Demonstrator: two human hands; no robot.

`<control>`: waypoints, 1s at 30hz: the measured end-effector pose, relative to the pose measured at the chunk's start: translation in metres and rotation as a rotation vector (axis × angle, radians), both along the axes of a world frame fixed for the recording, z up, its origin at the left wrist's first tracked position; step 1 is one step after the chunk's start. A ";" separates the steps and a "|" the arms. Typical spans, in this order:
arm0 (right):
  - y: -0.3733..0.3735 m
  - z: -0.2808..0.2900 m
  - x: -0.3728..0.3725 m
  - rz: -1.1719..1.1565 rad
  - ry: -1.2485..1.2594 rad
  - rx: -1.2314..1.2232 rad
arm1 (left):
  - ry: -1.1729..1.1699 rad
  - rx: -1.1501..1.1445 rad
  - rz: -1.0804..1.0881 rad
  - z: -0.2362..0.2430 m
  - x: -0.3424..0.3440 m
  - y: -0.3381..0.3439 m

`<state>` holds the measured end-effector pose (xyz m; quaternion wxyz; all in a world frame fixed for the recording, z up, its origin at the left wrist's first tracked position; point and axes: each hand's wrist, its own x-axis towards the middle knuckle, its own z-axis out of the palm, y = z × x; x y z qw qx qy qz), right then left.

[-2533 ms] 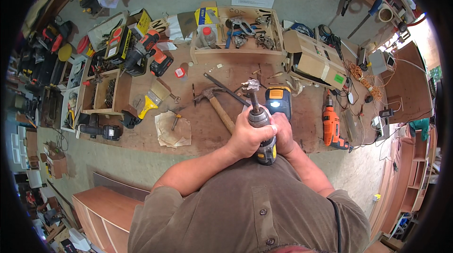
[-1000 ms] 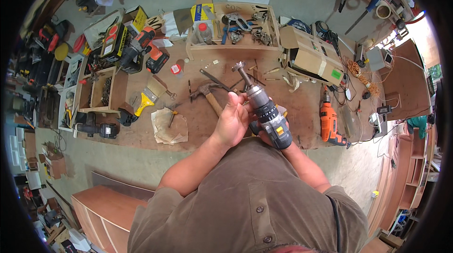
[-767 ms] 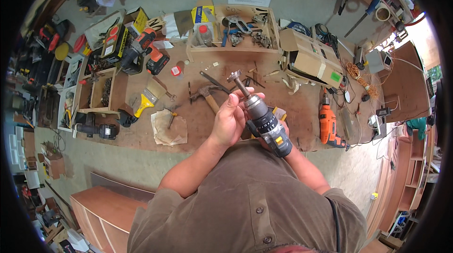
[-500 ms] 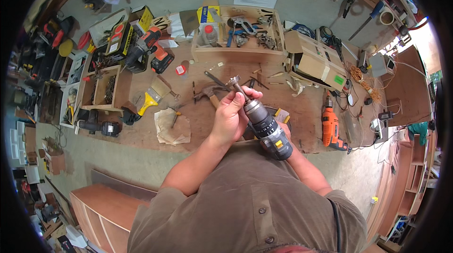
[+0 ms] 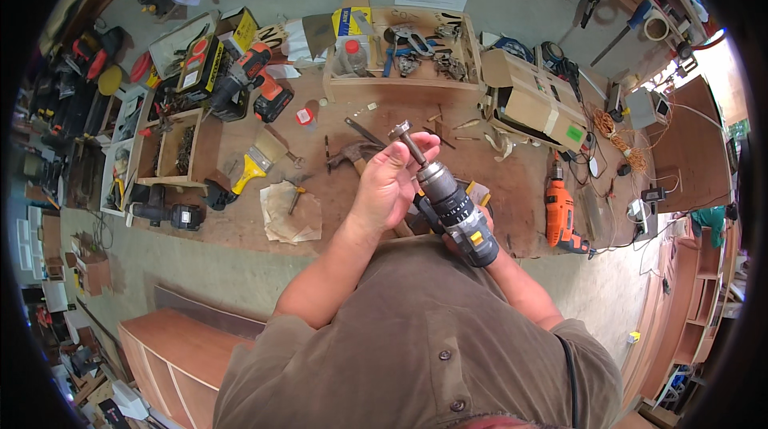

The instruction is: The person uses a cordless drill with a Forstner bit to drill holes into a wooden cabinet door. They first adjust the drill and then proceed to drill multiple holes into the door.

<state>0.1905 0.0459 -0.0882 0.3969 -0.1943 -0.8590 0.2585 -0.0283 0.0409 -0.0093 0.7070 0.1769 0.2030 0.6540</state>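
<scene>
That cordless drill (image 5: 458, 217) up over the near edge of the table (image 5: 520, 193) looks hefty and stiff, metal chuck (image 5: 437, 179) probably slick, so I'd grip it underneath like the right hand (image 5: 486, 219) does, left hand (image 5: 387, 185) loosely curled by the bit (image 5: 410, 144), can't tell if touching.

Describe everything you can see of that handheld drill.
The drill has a grey and black body, a yellow patch, a black ringed collar and a metallic-looking chuck holding a wide-headed bit. It slants before the person's torso, bit pointing forward and left. The right hand holds it from beneath, its underside hidden; the left hand curls near the bit, contact unclear.
</scene>
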 end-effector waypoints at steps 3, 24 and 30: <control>-0.003 0.006 0.002 -0.011 -0.072 -0.086 | 0.012 -0.007 -0.022 -0.005 0.002 -0.004; 0.034 0.012 -0.012 0.403 0.826 -1.095 | 0.129 0.172 0.031 0.024 0.022 0.035; 0.041 0.035 -0.015 0.443 0.855 -1.142 | 0.194 0.267 0.078 0.025 0.037 0.033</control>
